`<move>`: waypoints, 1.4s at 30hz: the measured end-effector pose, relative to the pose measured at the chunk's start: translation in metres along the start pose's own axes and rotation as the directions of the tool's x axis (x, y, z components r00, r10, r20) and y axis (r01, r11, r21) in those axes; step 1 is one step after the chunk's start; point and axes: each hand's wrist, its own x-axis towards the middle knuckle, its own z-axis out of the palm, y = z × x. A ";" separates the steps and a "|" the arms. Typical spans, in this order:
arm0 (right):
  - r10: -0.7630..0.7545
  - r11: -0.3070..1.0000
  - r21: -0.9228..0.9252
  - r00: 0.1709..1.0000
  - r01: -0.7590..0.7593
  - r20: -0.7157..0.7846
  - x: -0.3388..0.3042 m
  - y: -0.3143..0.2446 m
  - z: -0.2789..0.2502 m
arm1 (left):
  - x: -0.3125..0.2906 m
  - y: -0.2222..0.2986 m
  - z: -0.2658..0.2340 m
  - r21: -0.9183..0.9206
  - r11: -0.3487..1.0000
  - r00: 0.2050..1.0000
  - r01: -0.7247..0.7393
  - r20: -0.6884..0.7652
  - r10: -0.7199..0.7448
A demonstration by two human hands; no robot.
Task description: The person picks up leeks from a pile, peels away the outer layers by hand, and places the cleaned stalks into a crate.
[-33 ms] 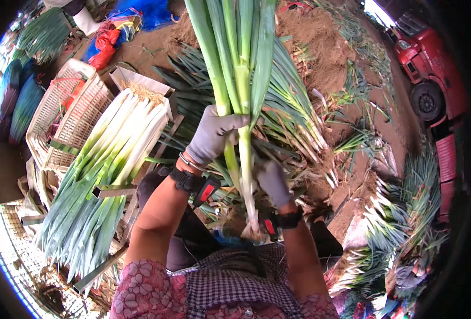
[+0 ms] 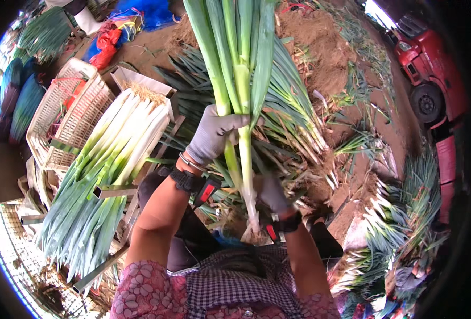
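My left hand (image 2: 212, 133), in a grey glove, is closed round long green onions (image 2: 244, 146). Their leaves point up and away from me. A pale stalk runs down below the fist, and its rooted end hangs near my lap. Beside that lower stalk is my gloved right hand (image 2: 274, 195), smeared by motion, so I cannot make out its fingers or whether it touches the stalk. Behind my hands lies a loose heap of green onions (image 2: 296, 101). To the left, several cleaned ones (image 2: 105, 143) lie side by side in a metal rack (image 2: 114, 191), roots at the far end.
A cream plastic basket (image 2: 81, 106) stands beyond the rack at the left. Blue netting (image 2: 145, 13) and a red bundle (image 2: 106, 48) lie at the far left. More green onions (image 2: 376, 228) are piled at the right. A red truck (image 2: 435, 69) stands at the far right.
My right hand has shifted slightly down toward the root end and is more blurred. The left hand and the green onions in it stay in place.
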 end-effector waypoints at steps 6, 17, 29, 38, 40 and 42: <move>0.282 0.907 0.320 0.959 -0.272 0.017 -0.031 -0.024 -0.016 | -0.008 0.010 -0.015 0.158 0.987 0.994 0.005 -0.106 0.012; 0.157 0.427 0.837 0.940 -0.341 0.303 -0.008 -0.073 -0.039 | 0.000 -0.050 -0.022 -0.002 0.971 0.944 0.241 -0.234 -0.234; 0.323 0.758 0.588 0.946 -0.282 0.037 -0.146 -0.077 -0.044 | 0.055 -0.127 -0.067 0.037 0.915 0.749 0.402 -0.588 -0.306; -0.107 0.958 -0.275 0.992 0.086 -0.062 -0.196 -0.085 -0.074 | 0.053 -0.179 -0.085 -0.086 0.933 0.622 0.349 -0.724 -0.299; -0.222 0.865 -0.480 0.969 0.147 -0.104 -0.231 -0.038 -0.079 | 0.068 -0.173 -0.104 0.078 0.933 0.643 0.351 -0.745 -0.180; 0.040 0.980 -0.194 0.999 -0.045 -0.030 -0.242 -0.023 -0.087 | 0.077 -0.148 -0.112 0.087 0.965 0.677 0.246 -0.729 -0.107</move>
